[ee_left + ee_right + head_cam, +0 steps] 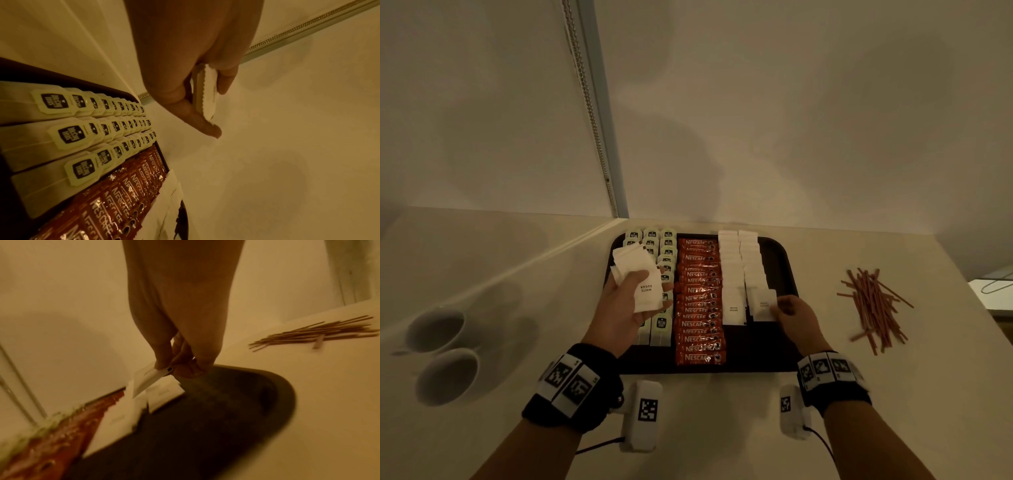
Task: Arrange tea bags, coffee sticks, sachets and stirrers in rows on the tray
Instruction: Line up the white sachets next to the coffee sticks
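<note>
A dark tray (784, 349) on the counter holds rows of tea bags (667, 255), a column of red coffee sticks (699, 308) and two columns of white sugar sachets (732, 270). My left hand (625, 301) hovers over the tea bags and grips a stack of sugar sachets (638, 277), seen edge-on as the stack (207, 95) in the left wrist view. My right hand (792, 317) pinches a single sachet (764, 305) at the near end of the right sachet column; the right wrist view shows that sachet (147, 379) tilted just above the laid ones.
A loose pile of brown stirrers (873, 308) lies on the counter right of the tray. Two white cups (445, 356) stand at the left. A wall rises directly behind the tray, with a beaded cord (585, 102) hanging at the corner.
</note>
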Tool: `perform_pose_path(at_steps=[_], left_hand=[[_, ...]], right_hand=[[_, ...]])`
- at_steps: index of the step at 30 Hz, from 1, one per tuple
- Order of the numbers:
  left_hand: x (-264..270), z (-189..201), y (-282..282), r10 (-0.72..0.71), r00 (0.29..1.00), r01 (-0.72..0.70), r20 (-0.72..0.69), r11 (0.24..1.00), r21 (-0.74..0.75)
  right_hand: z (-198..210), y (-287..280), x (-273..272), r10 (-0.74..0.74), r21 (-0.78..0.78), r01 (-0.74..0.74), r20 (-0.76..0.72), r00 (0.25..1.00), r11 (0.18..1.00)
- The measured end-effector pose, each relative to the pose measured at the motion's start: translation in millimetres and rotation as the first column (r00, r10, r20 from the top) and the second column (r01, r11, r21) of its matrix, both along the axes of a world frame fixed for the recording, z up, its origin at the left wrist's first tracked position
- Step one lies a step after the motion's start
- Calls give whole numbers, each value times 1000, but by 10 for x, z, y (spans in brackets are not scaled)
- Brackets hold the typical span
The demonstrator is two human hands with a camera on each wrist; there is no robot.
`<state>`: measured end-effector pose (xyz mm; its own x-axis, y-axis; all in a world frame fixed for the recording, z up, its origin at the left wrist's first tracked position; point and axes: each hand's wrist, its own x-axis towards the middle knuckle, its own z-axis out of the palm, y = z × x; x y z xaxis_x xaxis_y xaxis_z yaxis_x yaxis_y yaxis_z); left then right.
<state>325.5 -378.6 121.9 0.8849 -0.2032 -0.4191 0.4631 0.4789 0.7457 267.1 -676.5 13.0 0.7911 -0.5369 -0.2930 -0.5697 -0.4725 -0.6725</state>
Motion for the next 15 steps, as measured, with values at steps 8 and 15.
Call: perform_pose_path(at_steps=[8, 15], left_hand=[[23, 7, 11, -3, 1000, 4, 10, 997, -80], [30, -4, 34, -5, 1000, 4, -18, 995, -95]], right_hand=[[-107, 52, 58, -38, -122, 31, -49, 998, 992], [-111, 121, 88, -50, -202, 44, -26, 998, 978]])
